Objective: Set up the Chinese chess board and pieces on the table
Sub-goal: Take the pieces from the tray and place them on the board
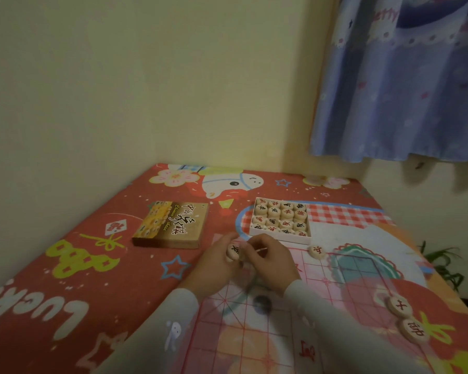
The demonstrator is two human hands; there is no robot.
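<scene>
Your left hand (pixel 216 261) holds one piece (pixel 233 251) in a curled grip, face up, just above the far edge of the board (pixel 257 333). Your right hand (pixel 269 259) sits close beside it with fingers bent; something thin shows at its fingertips, but you cannot tell from here whether that grip holds anything.

The board is a thin, see-through sheet with red lines, lying flat on the patterned tabletop (pixel 73 265) in front of you. The tray (pixel 281 221) just beyond your hands is almost full, so most of the job is ahead. Only three pieces lie out: one (pixel 316 251) near the tray's front right corner, and two (pixel 399 306) (pixel 414 330) touching each other by the board's right edge. The lid (pixel 172 225) lies well apart to the left.

Likely troubles from here:
- The sheet looks light. A sleeve dragging across it could shift it and carry placed pieces off their points
- The busy print shows through the sheet, so a line crossing is easy to misjudge
- The light is dim and the characters small; red and black could be mixed up
- Reaching over the tray's low wall with a sleeve could tip it and scatter the rest
- The two pieces on the right sit near the tabletop edge; a nudge could send them off
</scene>
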